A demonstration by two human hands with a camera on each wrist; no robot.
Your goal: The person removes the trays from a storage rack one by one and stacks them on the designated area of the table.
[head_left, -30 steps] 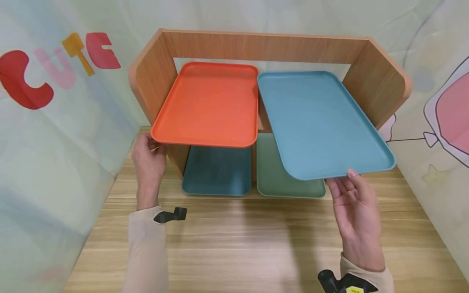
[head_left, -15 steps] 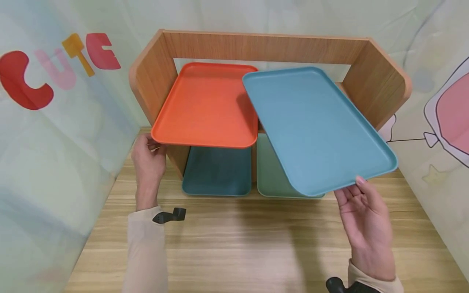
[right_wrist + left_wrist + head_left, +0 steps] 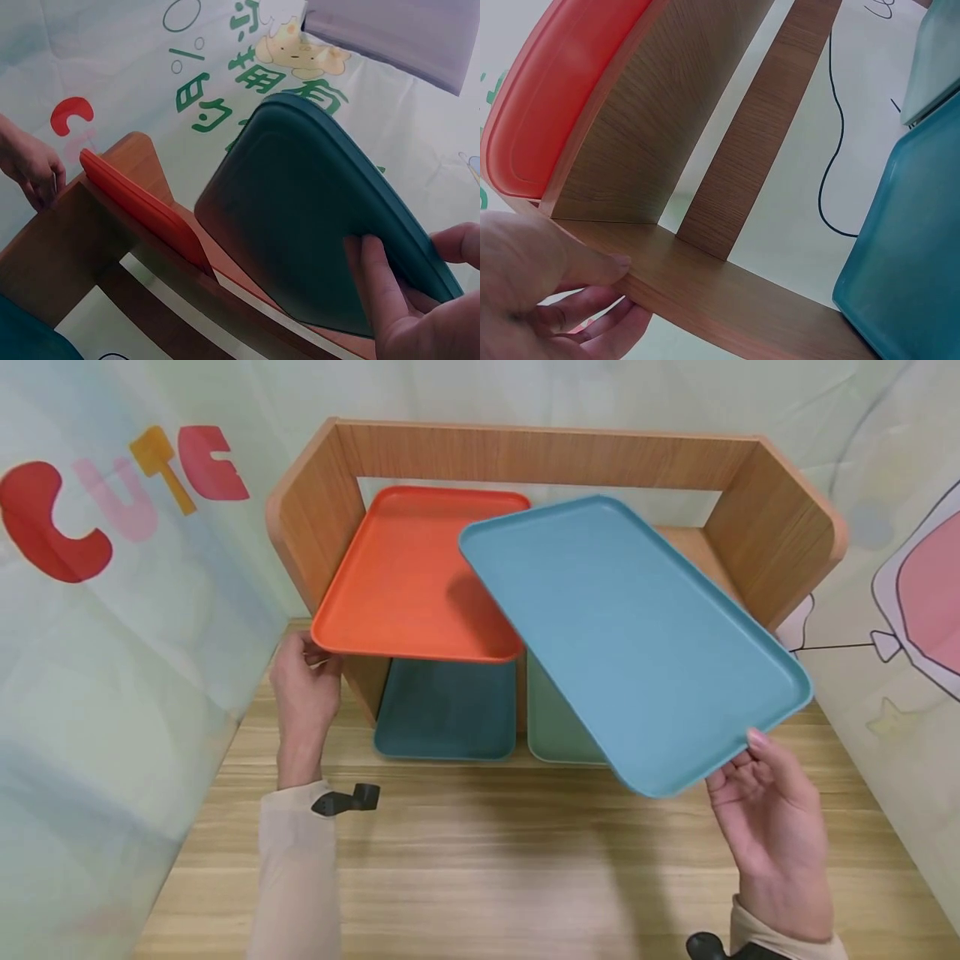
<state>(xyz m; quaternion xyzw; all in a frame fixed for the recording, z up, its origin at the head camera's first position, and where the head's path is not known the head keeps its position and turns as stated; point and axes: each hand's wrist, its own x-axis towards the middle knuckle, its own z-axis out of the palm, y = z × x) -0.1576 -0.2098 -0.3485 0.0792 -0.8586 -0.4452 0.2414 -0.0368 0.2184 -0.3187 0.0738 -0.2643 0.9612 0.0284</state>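
Observation:
My right hand (image 3: 776,827) pinches a light blue tray (image 3: 630,635) by its near right edge, thumb on top and fingers beneath. The tray is turned at an angle, and its far left corner overlaps the orange tray (image 3: 405,577) in the head view. That orange tray lies on the upper left of a wooden shelf (image 3: 547,456). My left hand (image 3: 307,702) grips the shelf's left side panel just below the orange tray; the left wrist view shows the thumb (image 3: 600,266) on the panel's edge and fingers behind it.
Below, a dark teal tray (image 3: 450,710) lies in the lower left compartment and a green tray (image 3: 558,727) in the lower right, partly hidden by the blue one. The shelf stands on a wood-grain table (image 3: 450,860), with printed cloth walls (image 3: 150,693) around it.
The right hand has drawn the blue tray off the upper right shelf, toward me and rightward at the hand, while its far end swung left over the orange tray. The left hand has stayed put.

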